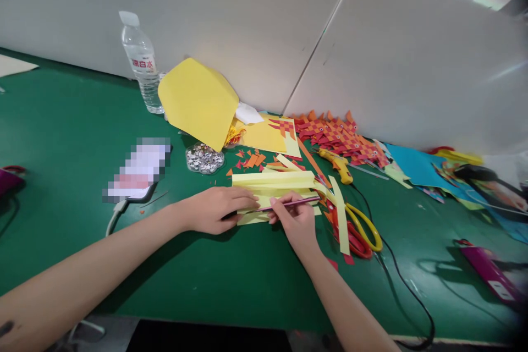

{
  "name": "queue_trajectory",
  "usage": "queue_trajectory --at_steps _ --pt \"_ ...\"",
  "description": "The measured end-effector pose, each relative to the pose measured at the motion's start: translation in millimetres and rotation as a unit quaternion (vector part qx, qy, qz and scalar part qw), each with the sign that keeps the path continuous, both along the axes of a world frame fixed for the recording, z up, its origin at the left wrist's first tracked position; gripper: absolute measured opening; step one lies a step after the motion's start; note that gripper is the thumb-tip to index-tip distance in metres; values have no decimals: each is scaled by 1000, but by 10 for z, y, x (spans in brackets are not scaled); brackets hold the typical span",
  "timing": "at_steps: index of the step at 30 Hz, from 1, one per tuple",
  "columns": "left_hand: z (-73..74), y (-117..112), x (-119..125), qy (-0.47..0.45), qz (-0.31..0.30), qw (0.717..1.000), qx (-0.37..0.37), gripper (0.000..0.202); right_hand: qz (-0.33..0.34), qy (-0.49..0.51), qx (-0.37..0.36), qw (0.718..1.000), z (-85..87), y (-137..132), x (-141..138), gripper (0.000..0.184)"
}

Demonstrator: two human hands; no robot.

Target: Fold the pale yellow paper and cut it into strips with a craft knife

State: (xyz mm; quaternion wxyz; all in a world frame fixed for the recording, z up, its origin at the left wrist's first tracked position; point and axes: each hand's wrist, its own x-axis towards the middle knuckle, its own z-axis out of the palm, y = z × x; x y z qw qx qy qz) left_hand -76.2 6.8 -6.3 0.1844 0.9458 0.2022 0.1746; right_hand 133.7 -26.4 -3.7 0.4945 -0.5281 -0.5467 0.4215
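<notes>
Pale yellow paper strips lie on the green table in front of me. My left hand rests palm down on their left end, fingers curled and pressing the paper flat. My right hand pinches a thin pencil-like stick, whose point lies along the strip edge near my left fingertips. Another pale yellow strip runs lengthwise just right of my right hand.
Yellow and red scissors and a glue gun with a black cord lie at right. Woven red-orange paper pieces, a yellow sheet, a dish of googly eyes, a water bottle and a phone stand behind.
</notes>
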Motion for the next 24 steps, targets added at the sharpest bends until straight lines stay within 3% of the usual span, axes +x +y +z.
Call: queue_trajectory --at_steps 24 --pt "-1 6 4 12 -5 1000 7 43 36 -5 6 999 -29 -24 -15 24"
